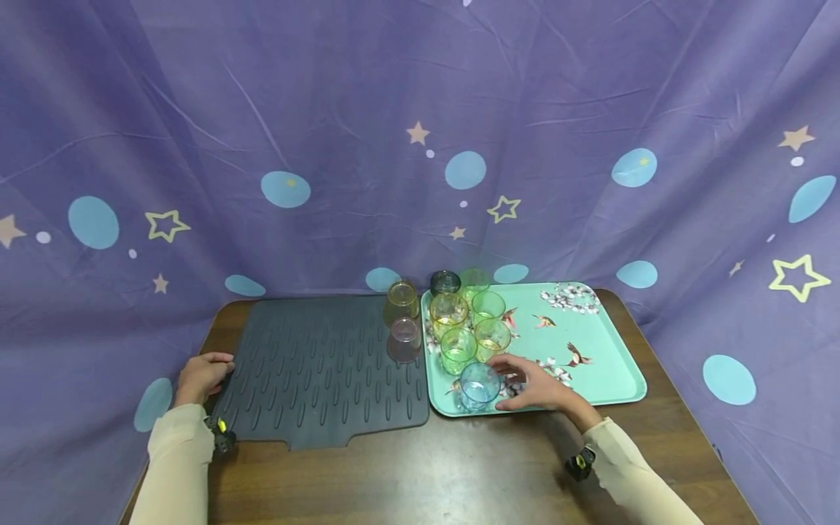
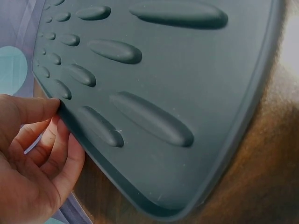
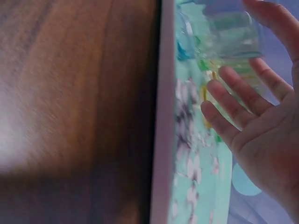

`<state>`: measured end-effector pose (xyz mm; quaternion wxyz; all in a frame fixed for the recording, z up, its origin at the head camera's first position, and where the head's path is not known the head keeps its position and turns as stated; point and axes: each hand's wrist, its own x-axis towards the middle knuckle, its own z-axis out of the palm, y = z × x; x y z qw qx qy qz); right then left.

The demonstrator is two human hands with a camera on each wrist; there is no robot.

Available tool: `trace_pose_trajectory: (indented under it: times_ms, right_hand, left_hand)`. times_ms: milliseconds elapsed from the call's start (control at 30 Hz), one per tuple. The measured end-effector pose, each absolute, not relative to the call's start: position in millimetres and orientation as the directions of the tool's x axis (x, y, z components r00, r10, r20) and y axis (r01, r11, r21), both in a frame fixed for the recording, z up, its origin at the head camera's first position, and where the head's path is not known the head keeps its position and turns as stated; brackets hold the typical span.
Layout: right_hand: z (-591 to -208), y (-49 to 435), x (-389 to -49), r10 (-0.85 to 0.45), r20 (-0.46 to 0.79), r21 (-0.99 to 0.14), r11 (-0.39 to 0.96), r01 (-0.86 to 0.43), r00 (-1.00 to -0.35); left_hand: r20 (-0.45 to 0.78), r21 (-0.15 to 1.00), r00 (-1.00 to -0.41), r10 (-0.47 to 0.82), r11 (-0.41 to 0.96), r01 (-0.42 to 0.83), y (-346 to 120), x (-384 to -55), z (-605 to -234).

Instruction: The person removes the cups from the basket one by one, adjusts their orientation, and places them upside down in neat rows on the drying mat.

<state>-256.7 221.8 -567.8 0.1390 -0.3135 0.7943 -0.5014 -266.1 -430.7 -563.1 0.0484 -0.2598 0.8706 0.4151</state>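
Note:
A dark grey ridged drying mat (image 1: 315, 364) lies on the left side of the table. At its left edge, my left hand (image 1: 202, 377) pinches the rim, thumb on top and curled fingers against the side, as the left wrist view shows. My right hand (image 1: 534, 386) is over the front of a mint-green tray (image 1: 610, 364), fingers spread beside a clear blue glass (image 1: 480, 388). In the right wrist view, the fingers of the right hand (image 3: 261, 121) are extended and not closed round the glass; whether a fingertip touches it I cannot tell.
Behind the blue glass, several green and yellow glasses, among them a green glass (image 1: 458, 350) and a yellow glass (image 1: 449, 312), crowd the tray's left side with a dark glass (image 1: 445, 282). An amber glass (image 1: 402, 299) and a pinkish glass (image 1: 405, 337) stand on the mat's right edge.

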Motion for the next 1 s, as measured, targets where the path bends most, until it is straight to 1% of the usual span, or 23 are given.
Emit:
trace_pose_trajectory:
  times_ms: [233,400,667,1000]
  right_hand:
    - [-579,210,-253,-0.588,0.069,-0.896,0.318,-0.309,-0.806]
    - [-586,203,-251,-0.564,0.084,-0.909,0.294,-0.295,-0.821]
    - [-589,194,-249,-0.551,0.127,-0.913,0.26,-0.315,-0.825]
    - [-587,191,-249,-0.546,0.115,-0.913,0.27,-0.305,-0.83]
  left_hand:
    - [-0.303,0.691,-0.851,-0.429,0.516,-0.506,-432,-266,-565]
    - [-0.3,0.69,-0.853,-0.426,0.521,-0.503,-432,-266,-565]
    - [-0.302,0.698,-0.856,-0.421,0.513,-0.499,-431,-266,-567]
    - [-0.296,0.706,-0.865,-0.405,0.518,-0.483,-429,-264,-564]
